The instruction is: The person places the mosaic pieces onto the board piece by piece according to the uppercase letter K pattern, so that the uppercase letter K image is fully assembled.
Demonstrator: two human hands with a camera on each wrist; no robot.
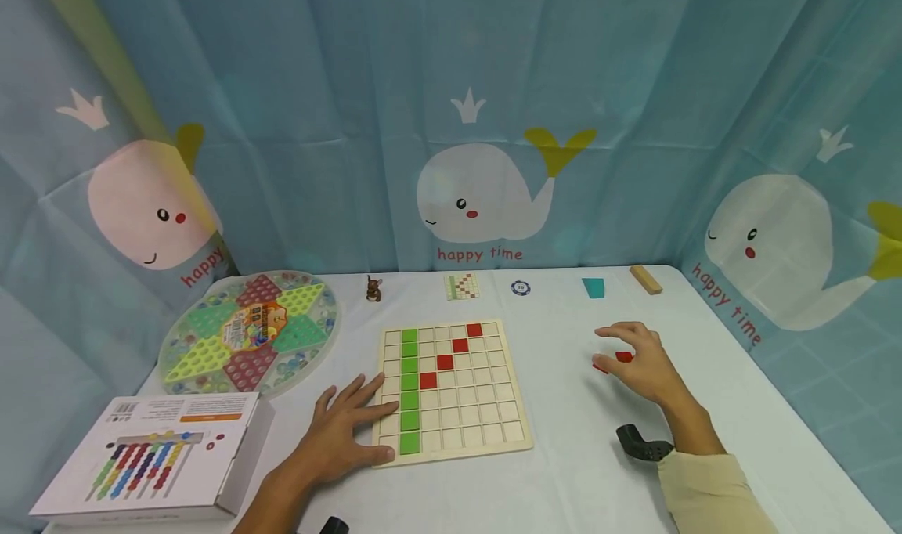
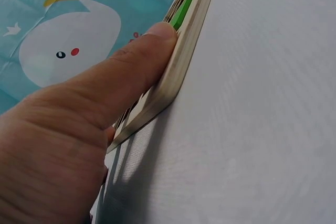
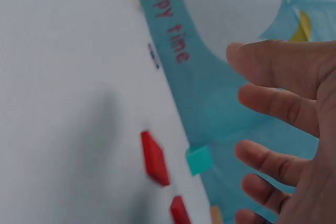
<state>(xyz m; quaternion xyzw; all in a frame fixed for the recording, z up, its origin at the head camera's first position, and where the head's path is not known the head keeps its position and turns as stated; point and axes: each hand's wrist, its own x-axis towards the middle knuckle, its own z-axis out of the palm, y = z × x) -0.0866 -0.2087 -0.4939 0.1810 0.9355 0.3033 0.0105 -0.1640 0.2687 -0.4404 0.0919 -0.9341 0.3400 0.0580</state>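
A wooden grid board [image 1: 486,432] lies on the white table, with a column of green square tiles [image 1: 409,401] and a slanting line of red square tiles [image 1: 445,362] in its cells. My left hand [image 1: 345,428] rests with spread fingers on the board's left edge; in the left wrist view its thumb [image 2: 131,59] presses the rim near a corner. Above the table to the board's right hovers my right hand [image 1: 644,366], fingers apart and holding nothing. Two loose red tiles [image 3: 155,158] lie below it, partly hidden by the hand in the head view.
Left are a Chinese checkers board [image 1: 204,320] and a white box [image 1: 176,456]. Along the back edge stand a small brown figurine [image 1: 373,289], a pattern card [image 1: 462,286], a poker chip [image 1: 521,288], a teal piece [image 1: 594,287] and a wooden block [image 1: 645,279]. A curtain [image 1: 338,166] hangs behind.
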